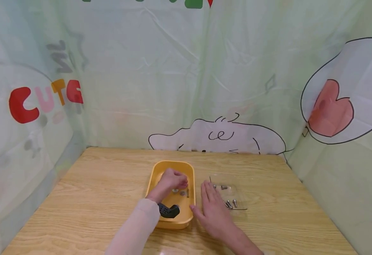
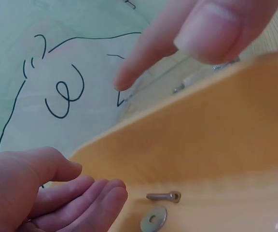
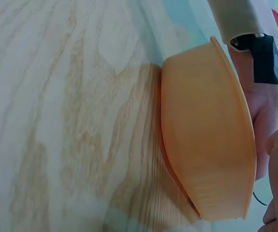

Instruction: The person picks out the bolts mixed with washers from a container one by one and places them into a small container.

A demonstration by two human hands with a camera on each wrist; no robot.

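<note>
My left hand reaches over the inside of a yellow-orange plastic tray. In the left wrist view its fingers bend loosely and the thumb stands apart from them, with no object visible between. Just beyond those fingertips a small metal bolt lies on the tray floor beside a flat washer. Another washer shows under the hand in the head view. My right hand has its fingers extended, between the tray's right side and a clear shallow container; whether it touches either cannot be told.
Several metal bolts lie in the clear container at right. A thin dark rod lies along its near edge. A black wrist mount is on the left wrist. The wooden table meets a printed curtain behind.
</note>
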